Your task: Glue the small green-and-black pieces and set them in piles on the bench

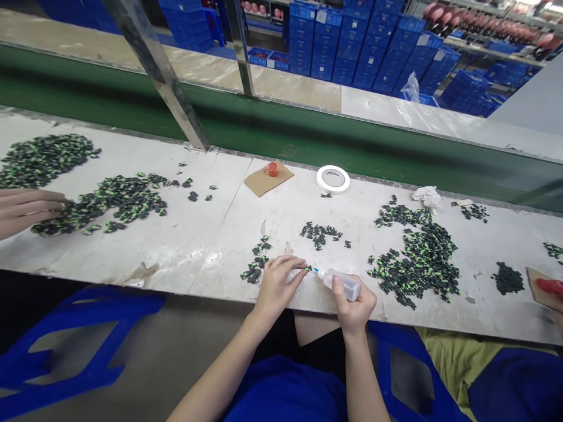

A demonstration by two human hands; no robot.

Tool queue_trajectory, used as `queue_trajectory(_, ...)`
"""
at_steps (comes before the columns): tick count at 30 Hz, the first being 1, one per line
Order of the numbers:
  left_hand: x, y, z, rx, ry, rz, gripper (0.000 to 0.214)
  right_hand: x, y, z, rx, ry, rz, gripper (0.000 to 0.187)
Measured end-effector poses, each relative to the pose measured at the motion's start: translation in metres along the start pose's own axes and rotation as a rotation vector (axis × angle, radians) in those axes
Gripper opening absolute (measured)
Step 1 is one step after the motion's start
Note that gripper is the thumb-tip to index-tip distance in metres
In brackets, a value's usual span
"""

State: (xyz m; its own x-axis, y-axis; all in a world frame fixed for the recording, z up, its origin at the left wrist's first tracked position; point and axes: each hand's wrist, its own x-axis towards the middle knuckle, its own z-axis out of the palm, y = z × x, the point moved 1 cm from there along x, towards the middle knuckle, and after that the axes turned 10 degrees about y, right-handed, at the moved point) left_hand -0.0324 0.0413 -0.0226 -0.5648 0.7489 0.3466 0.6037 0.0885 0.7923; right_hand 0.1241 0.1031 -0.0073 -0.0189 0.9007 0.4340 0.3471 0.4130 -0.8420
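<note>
My right hand (357, 302) is wrapped round a clear squeeze bottle (341, 283) with a thin blue nozzle, tilted so that it points left. At the nozzle's tip is a small black-and-green part (308, 268), pinched between the fingertips of my left hand (281, 281). Whether nozzle and part touch is too small to tell. Just left of my left hand lies a short row of similar parts (253, 271). Beyond both hands is a loose group of small black pieces (319, 234). A large heap of black-and-green parts (422, 258) spreads out to the right.
Along the worktable's back lie a cardboard piece (259, 183) with a red pot (273, 169) and a white tape roll (333, 179). Another person's hand (29, 210) touches the left heap (127, 199). A green conveyor belt (281, 129) and metal post (176, 105) stand behind; blue stools (74, 334) are below.
</note>
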Motion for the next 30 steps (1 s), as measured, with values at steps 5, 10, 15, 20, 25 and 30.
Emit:
queue_trajectory(5,-0.0002,-0.0015,0.0007,0.024,0.009,-0.005,0.009,0.0011,-0.0001,0.0004,-0.022,-0.002,-0.114,0.028)
queue_trajectory(10,-0.0017,-0.0034,0.0019,0.028,0.028,0.015,0.009,0.0029,-0.0006,0.0021,-0.029,-0.009,-0.119,0.033)
queue_trajectory(15,-0.0015,-0.0025,0.0021,0.024,0.04,0.02,0.008,0.0032,-0.0016,0.0036,-0.032,0.005,-0.115,0.037)
queue_trajectory(20,-0.0009,-0.0027,0.0021,0.026,0.043,0.018,0.008,0.003,-0.0008,0.0037,-0.036,0.021,-0.103,0.039)
queue_trajectory(25,-0.0008,-0.0028,0.0018,0.03,0.04,0.024,0.008,0.0041,-0.0014,0.0041,-0.014,-0.001,-0.099,0.04)
queue_trajectory(30,-0.0006,-0.0016,0.0013,0.027,0.039,0.019,0.009,0.0055,-0.0037,0.0033,-0.002,-0.002,-0.068,0.041)
